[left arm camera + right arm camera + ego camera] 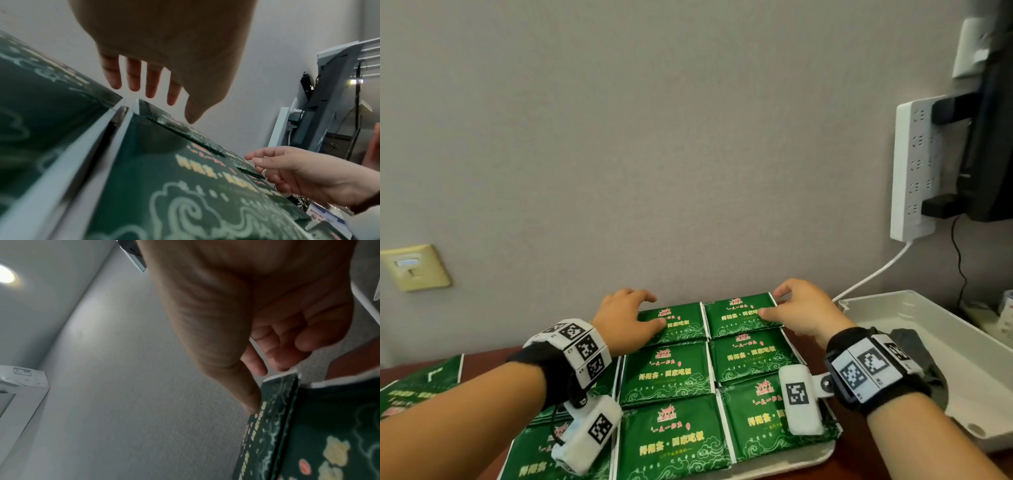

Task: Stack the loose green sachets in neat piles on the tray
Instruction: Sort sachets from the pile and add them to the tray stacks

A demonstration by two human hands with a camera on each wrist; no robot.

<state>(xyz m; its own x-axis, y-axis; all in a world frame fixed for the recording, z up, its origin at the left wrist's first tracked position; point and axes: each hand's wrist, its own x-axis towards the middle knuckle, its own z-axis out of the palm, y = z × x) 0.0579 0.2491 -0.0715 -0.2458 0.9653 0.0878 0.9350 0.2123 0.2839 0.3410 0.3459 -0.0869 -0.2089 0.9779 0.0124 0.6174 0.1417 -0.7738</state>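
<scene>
Green sachets with yellow writing lie in flat piles side by side on a pale tray (810, 457). My left hand (652, 308) is at the far middle pile (681, 325); its thumb touches the top and its fingers (133, 78) hang straight and spread behind the far edge. My right hand (772, 301) holds the far right pile (739, 317) at its far corner, thumb (249, 404) pressed on top and fingers curled behind the edge. In the left wrist view my right hand (292, 170) shows at that pile's side.
More green sachets (417, 390) lie loose on the dark red table to the left. A white plastic bin (935, 329) with a dark object inside stands to the right. The grey wall rises close behind the tray, with a power strip (914, 171) and cables at the right.
</scene>
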